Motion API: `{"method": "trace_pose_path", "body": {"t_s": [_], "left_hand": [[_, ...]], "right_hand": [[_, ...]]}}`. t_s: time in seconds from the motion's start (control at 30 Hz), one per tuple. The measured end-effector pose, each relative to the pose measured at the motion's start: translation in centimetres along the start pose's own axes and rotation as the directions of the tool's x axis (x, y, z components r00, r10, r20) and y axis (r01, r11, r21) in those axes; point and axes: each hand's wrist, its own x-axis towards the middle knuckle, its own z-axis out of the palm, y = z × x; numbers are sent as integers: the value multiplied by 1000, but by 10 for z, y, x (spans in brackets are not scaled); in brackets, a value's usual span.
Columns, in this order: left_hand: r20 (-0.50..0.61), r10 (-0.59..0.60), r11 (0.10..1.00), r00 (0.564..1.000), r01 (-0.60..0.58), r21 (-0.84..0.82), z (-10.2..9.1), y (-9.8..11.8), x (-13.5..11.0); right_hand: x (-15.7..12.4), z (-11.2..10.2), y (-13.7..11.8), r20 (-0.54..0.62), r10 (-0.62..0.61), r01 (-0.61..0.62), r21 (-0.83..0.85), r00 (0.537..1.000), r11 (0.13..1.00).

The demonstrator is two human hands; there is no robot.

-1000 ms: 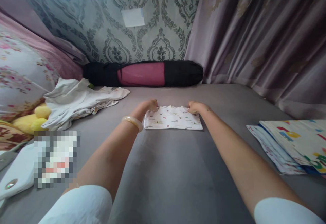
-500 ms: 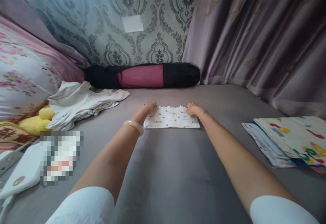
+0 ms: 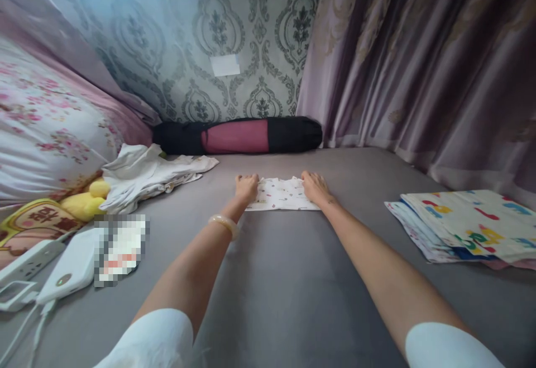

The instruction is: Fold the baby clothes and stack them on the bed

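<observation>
**Both Hands at the Sides of a Small Printed Cloth**

Your left hand (image 3: pixel 247 188) and right hand (image 3: pixel 317 189) reach to the centre of the frame, one at each side of a small white printed cloth (image 3: pixel 281 195). It lies flat on the grey sheet (image 3: pixel 268 278), its straight near edge towards you and its uneven far edge between your fingers. Your fingers are bent and close together over its sides, but you cannot tell from here whether they pinch the fabric or only press on it. Holding both sides at once probably keeps the cloth square and its surface smooth; the open sheet around it gives your forearms a free path.

At the right of the frame, folded cloths (image 3: pixel 473 220) lie flat in a layered pile, likely set aside there so that they keep their shape. At the left, a loose heap of pale clothes (image 3: pixel 146 175) rests well apart from that pile, which seems to keep the rumpled pieces from mixing with the neat ones. A black and maroon bag (image 3: pixel 234 136) lies lengthwise along the patterned wall (image 3: pixel 167 49), out of your way.
</observation>
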Motion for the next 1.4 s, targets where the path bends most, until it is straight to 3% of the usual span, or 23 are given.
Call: {"method": "trace_pose_path", "body": {"t_s": [0.2,0.47,0.63,0.73,0.83,1.03,1.4], "left_hand": [[-18,3,1000,1000,-3,-22,-19,-7,2],[-7,18,992,1000,-19,-127,-69,-14,-9],[-156,26,986,987,-52,-161,-84,-14,-10],[-264,5,986,965,-48,-157,-80,-15,-8],[-294,-11,989,956,-34,-146,-68,-16,-10],[-270,35,984,962,-80,-160,-42,-22,-34],[-171,91,951,981,-137,-277,-26,-20,-89]], "right_hand": [[2,-22,6,16,-11,10,14,1000,1000],[-4,-62,14,63,-34,31,55,997,998],[-6,-80,17,-25,-50,52,91,998,995],[-9,-82,15,-204,-74,91,76,976,993],[-16,-74,13,-318,-141,154,17,938,988],[-37,-53,15,-275,-227,238,7,934,971],[-83,-35,20,-218,-298,317,56,929,947]]}}
